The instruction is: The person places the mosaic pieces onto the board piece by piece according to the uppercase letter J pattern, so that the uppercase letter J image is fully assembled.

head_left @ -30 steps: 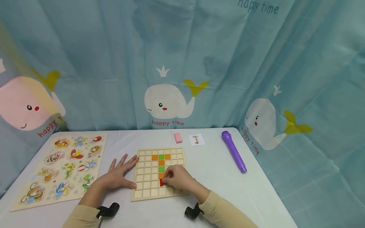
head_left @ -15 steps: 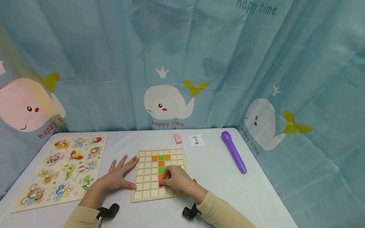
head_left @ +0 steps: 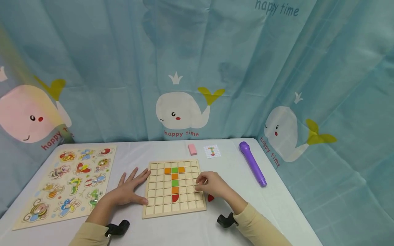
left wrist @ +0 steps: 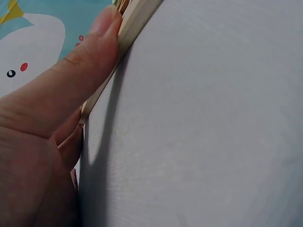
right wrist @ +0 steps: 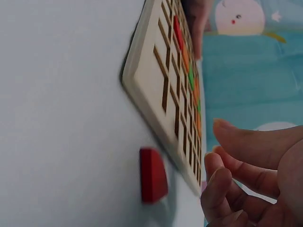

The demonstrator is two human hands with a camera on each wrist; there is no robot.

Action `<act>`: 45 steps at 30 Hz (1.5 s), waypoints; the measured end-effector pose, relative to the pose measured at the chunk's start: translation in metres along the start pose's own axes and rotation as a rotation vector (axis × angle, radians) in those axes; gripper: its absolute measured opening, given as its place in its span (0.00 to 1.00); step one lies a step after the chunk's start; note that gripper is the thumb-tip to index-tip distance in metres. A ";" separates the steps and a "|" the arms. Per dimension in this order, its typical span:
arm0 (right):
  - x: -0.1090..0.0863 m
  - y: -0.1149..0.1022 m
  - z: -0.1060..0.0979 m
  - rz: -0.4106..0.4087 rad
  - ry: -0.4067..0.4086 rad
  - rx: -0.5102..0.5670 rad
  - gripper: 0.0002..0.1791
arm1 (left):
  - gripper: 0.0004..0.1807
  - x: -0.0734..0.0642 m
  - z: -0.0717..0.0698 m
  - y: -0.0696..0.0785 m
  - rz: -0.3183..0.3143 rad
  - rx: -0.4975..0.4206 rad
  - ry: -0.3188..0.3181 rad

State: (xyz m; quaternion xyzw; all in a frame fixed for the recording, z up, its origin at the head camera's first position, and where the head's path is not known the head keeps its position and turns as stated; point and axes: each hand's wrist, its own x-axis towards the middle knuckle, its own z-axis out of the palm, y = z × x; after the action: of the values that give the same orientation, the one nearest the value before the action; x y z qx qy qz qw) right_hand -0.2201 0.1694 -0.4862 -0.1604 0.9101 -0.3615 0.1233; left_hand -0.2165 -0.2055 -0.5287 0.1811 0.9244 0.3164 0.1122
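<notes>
A wooden grid board (head_left: 158, 192) lies on the white table. Orange and green square tiles (head_left: 174, 183) form a T in its cells, and a red quarter-round tile (head_left: 175, 198) fills the cell under the stem. With fingers spread, my left hand (head_left: 126, 191) steadies the board's left edge; its thumb (left wrist: 85, 66) touches the rim in the left wrist view. My right hand (head_left: 213, 185) hovers over the board's right edge, fingers loosely bent, thumb and fingertips apart and holding nothing. Just below it on the table lies a second red tile (right wrist: 154, 176), clear of the board.
Behind the board are a pink block (head_left: 192, 149) and a small pattern card (head_left: 212, 151) with a coloured figure. A purple toy microphone (head_left: 252, 164) lies at the right. An insect puzzle board (head_left: 66, 184) covers the left side. A whale-print curtain (head_left: 129, 102) hangs behind the table.
My right hand has let go of the red quarter-round tile, now lying in its cell, and has moved right to the board's edge. My left hand has stayed in place.
</notes>
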 end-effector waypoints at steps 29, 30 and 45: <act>-0.009 0.008 -0.021 0.123 -0.011 0.057 0.11 | 0.69 0.001 0.001 0.000 -0.007 0.004 -0.010; -0.006 0.007 -0.021 0.108 -0.014 0.065 0.11 | 0.69 0.001 0.000 0.000 -0.009 0.002 -0.011; 0.022 -0.024 0.028 0.012 -0.082 0.161 0.06 | 0.68 0.000 0.000 -0.001 -0.002 0.005 -0.002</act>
State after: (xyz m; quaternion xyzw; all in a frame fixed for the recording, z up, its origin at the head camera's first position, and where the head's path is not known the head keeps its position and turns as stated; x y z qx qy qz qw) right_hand -0.2258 0.1268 -0.4914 -0.1593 0.8733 -0.4257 0.1752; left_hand -0.2164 -0.2061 -0.5296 0.1808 0.9252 0.3139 0.1130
